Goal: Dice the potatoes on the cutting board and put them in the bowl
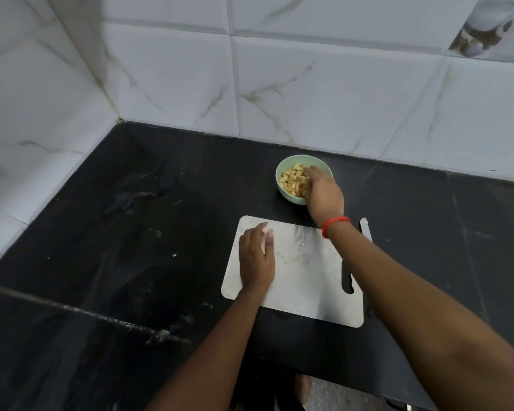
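The right hand's fingertips (310,171) dip past the rim of the pale green bowl (288,160) and down among the diced potatoes (293,179). From here the back of the right hand (324,197) covers them, so I cannot tell whether they pinch any pieces or hang loose. That hand also hides the bowl's near right side. It arches palm-down over the bowl, with a red band (334,222) at the wrist and the forearm slanting across the right edge of the cutting board (306,277). The forearm covers most of a knife (365,228) lying just beside the board; only a pale tip shows. The left hand's fingers (261,232) lie straight and pressed together, and the left hand (255,259) rests flat on the board's left part. No pieces show on the smeared board; the potato I can see is all in the bowl, just behind the board on the black counter (131,232).
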